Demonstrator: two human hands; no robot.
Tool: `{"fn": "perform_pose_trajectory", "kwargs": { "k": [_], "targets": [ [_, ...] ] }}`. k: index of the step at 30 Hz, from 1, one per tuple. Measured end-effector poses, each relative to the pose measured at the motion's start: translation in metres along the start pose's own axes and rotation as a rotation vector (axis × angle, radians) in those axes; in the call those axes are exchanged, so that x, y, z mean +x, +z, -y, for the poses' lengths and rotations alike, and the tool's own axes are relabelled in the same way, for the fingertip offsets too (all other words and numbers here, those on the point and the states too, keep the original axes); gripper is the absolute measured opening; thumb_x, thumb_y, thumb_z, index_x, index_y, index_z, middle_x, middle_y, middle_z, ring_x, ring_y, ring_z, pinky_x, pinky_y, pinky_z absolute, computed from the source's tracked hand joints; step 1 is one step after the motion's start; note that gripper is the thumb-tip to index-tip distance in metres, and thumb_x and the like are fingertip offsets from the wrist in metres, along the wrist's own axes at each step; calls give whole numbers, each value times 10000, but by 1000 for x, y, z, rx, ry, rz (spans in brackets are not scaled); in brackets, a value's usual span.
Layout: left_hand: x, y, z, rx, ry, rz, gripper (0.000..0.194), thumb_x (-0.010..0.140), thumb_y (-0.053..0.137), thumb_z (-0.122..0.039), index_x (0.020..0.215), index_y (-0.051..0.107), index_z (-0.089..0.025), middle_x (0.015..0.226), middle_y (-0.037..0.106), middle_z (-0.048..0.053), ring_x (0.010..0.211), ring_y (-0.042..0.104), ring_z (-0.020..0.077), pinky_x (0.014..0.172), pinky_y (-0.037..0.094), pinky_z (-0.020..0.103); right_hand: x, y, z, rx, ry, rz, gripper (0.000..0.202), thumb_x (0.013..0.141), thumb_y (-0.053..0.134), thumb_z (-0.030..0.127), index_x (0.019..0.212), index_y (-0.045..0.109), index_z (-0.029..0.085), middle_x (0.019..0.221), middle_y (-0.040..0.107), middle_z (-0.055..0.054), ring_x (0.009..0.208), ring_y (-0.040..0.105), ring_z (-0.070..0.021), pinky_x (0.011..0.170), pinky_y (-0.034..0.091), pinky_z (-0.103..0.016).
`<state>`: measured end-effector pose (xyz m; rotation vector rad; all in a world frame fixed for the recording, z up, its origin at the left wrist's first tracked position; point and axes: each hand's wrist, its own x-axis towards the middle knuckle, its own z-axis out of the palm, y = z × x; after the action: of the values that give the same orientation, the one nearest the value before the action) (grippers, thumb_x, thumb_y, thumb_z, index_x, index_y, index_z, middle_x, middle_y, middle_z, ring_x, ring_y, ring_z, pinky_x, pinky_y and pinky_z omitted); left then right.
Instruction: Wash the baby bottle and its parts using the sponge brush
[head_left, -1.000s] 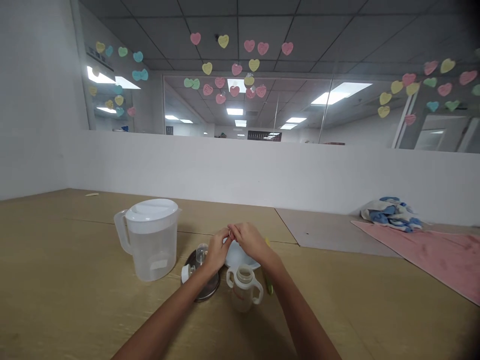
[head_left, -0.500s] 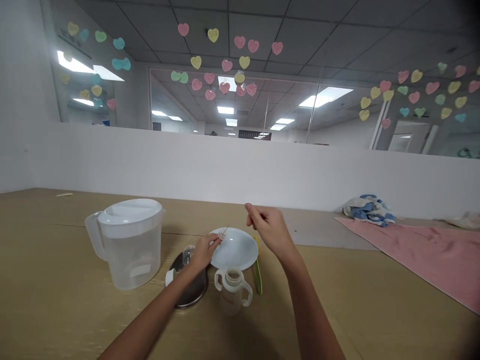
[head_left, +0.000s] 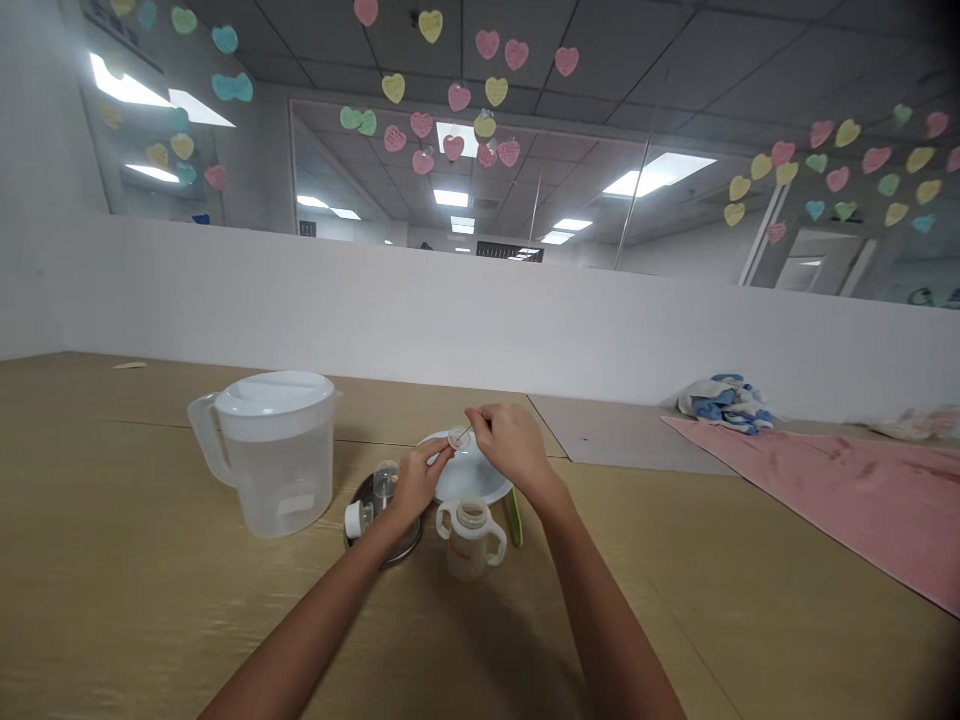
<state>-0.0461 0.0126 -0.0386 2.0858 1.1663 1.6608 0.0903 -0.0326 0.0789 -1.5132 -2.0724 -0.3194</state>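
Over the white bowl (head_left: 469, 478), my left hand (head_left: 417, 480) pinches a small clear round piece (head_left: 458, 437). The fingers of my right hand (head_left: 514, 445) are closed on a thin stick (head_left: 466, 431) whose end meets that piece. Just below the bowl stands a two-handled bottle (head_left: 469, 540), upright with its mouth uncovered. Left of it, partly behind my left wrist, a dark round tray (head_left: 405, 548) holds a clear cap (head_left: 385, 482) and a white-topped part (head_left: 355, 519).
A lidded clear pitcher (head_left: 281, 465) stands at the left. Beside the bowl lies a green-handled tool (head_left: 514, 518). A pink cloth (head_left: 832, 490) and a crumpled blue and white cloth (head_left: 726, 402) lie at the right, near the white wall.
My right hand has come down and left to meet the thin stick at the small piece. The camera view has tilted down a little, and my left hand remains over the bowl.
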Motion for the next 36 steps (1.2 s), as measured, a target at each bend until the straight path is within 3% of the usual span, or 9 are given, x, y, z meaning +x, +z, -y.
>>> {"fn": "perform_pose_trajectory", "kwargs": {
  "k": [7, 14, 20, 22, 27, 31, 36],
  "targets": [
    [10, -9, -2, 52, 137, -64, 236, 872, 469, -285, 881, 671, -165, 893, 696, 68, 811, 622, 175, 752, 467, 274, -18, -27, 4, 52, 62, -132, 427, 895, 401, 343, 547, 575, 167, 508, 546, -12, 486, 386, -101, 507, 167, -247],
    [7, -14, 4, 104, 140, -38, 237, 870, 487, -319, 886, 675, -175, 878, 692, 61, 807, 620, 179, 750, 472, 284, -32, -18, -6, 265, 110, -380, 464, 869, 397, 369, 451, 385, 168, 433, 321, 43, 460, 231, -82, 503, 166, -245],
    [1, -14, 20, 276, 81, 40, 250, 867, 467, -295, 857, 688, -180, 885, 689, 71, 842, 617, 202, 799, 475, 350, -22, -8, -41, 436, 322, -699, 458, 869, 354, 415, 478, 257, 197, 459, 218, 59, 473, 223, -79, 488, 197, -228],
    [-1, -13, 25, 294, 82, 60, 227, 851, 486, -277, 868, 694, -190, 921, 688, 76, 880, 611, 212, 843, 462, 380, -18, 8, -51, 398, 351, -633, 445, 861, 373, 397, 473, 294, 194, 455, 254, 53, 475, 237, -84, 496, 199, -233],
    [-5, -6, 28, 332, 71, 99, 202, 829, 505, -240, 852, 699, -189, 944, 685, 85, 910, 610, 225, 901, 436, 428, -24, 67, -60, 256, 374, -288, 419, 867, 380, 332, 494, 480, 170, 476, 437, 11, 478, 328, -98, 503, 185, -241],
    [-10, 0, 21, 329, 77, 105, 244, 876, 426, -241, 885, 664, -190, 948, 688, 56, 909, 614, 199, 960, 398, 424, -32, 98, -64, 192, 421, -142, 401, 870, 400, 323, 557, 593, 162, 539, 529, -12, 510, 394, -101, 497, 185, -239],
    [-22, 0, 5, 285, 72, -63, 310, 926, 313, -290, 949, 597, -168, 922, 666, 79, 914, 606, 196, 858, 461, 356, -41, 121, -74, 153, 474, -73, 377, 867, 423, 323, 604, 635, 155, 583, 572, -20, 539, 444, -98, 498, 195, -229]
  ]
}}
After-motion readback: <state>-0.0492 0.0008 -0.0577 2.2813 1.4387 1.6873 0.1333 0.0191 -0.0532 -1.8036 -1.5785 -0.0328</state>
